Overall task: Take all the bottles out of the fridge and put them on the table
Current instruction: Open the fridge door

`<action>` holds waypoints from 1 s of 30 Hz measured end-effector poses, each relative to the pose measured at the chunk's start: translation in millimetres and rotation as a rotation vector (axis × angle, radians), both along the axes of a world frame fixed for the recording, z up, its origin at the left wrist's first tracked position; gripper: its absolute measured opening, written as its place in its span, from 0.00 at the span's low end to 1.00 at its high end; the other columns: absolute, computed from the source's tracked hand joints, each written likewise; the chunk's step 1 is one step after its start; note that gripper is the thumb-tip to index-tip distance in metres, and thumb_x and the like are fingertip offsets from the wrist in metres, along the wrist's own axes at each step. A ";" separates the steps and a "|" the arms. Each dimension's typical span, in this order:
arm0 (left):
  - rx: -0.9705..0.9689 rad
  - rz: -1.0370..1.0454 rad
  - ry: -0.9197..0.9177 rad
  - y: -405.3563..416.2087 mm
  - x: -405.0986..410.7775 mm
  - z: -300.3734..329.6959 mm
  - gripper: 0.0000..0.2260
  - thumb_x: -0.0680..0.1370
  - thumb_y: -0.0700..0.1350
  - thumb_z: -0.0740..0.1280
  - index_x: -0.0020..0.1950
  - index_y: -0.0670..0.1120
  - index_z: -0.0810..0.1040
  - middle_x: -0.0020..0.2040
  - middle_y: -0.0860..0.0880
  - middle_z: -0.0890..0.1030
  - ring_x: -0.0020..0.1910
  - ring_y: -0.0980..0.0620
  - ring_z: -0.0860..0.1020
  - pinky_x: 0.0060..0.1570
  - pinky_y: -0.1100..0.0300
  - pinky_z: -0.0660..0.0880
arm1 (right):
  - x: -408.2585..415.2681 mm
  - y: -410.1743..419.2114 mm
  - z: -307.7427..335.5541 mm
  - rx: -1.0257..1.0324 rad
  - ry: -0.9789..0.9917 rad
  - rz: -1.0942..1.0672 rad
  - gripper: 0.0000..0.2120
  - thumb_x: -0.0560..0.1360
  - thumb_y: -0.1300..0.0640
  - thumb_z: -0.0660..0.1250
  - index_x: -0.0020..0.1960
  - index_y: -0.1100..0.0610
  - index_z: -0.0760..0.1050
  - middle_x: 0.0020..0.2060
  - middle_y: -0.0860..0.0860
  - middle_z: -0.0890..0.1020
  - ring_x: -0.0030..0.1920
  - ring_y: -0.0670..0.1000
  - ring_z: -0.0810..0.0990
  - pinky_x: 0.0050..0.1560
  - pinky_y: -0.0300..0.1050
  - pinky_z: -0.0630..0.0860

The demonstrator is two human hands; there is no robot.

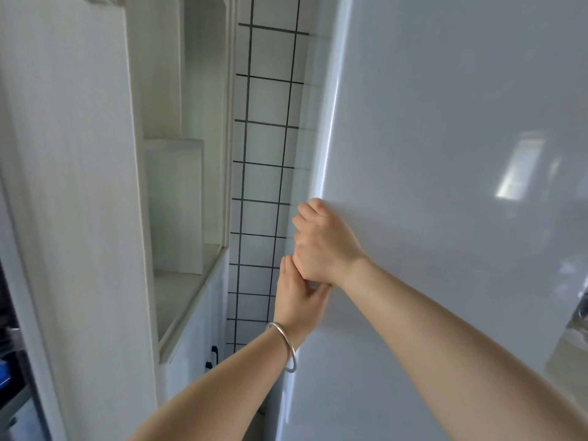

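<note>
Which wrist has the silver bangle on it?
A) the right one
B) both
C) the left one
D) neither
C: the silver bangle circles the wrist just below the left hand, while the wrist behind the right hand is bare; both hands grip the left edge of the fridge door.

Fridge door [445, 186]: fills the right side, its left edge running down the middle of the view.
Right hand [321, 246]: on that left edge, fingers curled round it.
Left hand [297, 300]: just below the right hand and touching it, fingers on the same edge.
Bangle [284, 346]: on the left wrist.
Tiled wall [264, 154]: behind the door edge, between fridge and cabinet.
Cabinet [79, 186]: left side, with open shelves [181, 281] facing the tiled wall.
</note>
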State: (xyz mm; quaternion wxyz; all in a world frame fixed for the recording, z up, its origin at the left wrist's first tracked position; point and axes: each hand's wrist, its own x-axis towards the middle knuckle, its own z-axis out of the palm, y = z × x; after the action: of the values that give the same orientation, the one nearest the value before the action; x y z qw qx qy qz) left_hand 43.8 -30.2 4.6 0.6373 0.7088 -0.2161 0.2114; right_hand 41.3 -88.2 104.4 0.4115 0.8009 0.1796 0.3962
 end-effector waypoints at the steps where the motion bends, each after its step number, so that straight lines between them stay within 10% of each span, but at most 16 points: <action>1: 0.009 0.006 -0.020 0.7 -5.1 -0.8 0.17 0.66 0.49 0.69 0.50 0.44 0.72 0.46 0.47 0.74 0.46 0.49 0.74 0.44 0.56 0.73 | -8.5 0.3 1.9 0.010 -0.001 0.038 0.17 0.63 0.55 0.54 0.24 0.52 0.78 0.24 0.48 0.73 0.34 0.53 0.73 0.49 0.45 0.64; 11: 0.046 0.036 -0.139 12.6 -129.2 -3.0 0.15 0.65 0.51 0.72 0.40 0.49 0.66 0.37 0.50 0.71 0.34 0.56 0.68 0.32 0.66 0.65 | -137.8 -12.9 -9.2 0.180 -0.084 0.340 0.08 0.63 0.61 0.62 0.29 0.59 0.78 0.30 0.53 0.78 0.39 0.57 0.78 0.66 0.48 0.64; 16: 0.025 0.030 -0.195 -4.5 -216.0 -17.4 0.16 0.66 0.54 0.69 0.46 0.49 0.68 0.42 0.50 0.73 0.40 0.51 0.72 0.41 0.50 0.74 | -236.3 -37.6 -30.5 0.347 -0.173 0.439 0.04 0.67 0.62 0.66 0.39 0.59 0.80 0.47 0.56 0.81 0.56 0.56 0.74 0.71 0.50 0.59; 21: 0.090 -0.031 -0.414 -41.8 -298.2 -26.8 0.17 0.69 0.50 0.69 0.55 0.49 0.69 0.50 0.50 0.74 0.48 0.49 0.74 0.47 0.54 0.74 | -337.2 -70.4 -54.9 0.809 -0.329 0.406 0.25 0.68 0.57 0.68 0.63 0.54 0.65 0.65 0.54 0.63 0.65 0.55 0.66 0.67 0.47 0.65; 30: 0.358 -0.212 -0.823 -132.3 -395.0 -30.3 0.24 0.74 0.49 0.64 0.68 0.46 0.66 0.57 0.47 0.71 0.53 0.46 0.70 0.52 0.55 0.68 | -478.3 -157.5 -76.6 1.455 -0.546 0.189 0.27 0.69 0.45 0.66 0.63 0.57 0.68 0.50 0.46 0.71 0.51 0.52 0.75 0.48 0.51 0.77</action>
State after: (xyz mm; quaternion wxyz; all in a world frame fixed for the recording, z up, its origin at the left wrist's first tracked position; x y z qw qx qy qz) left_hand -351.3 -162.5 -25.7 0.3840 0.6389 -0.5557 0.3681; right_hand -437.1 -245.7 27.8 -0.2229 0.7248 -0.1654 0.6306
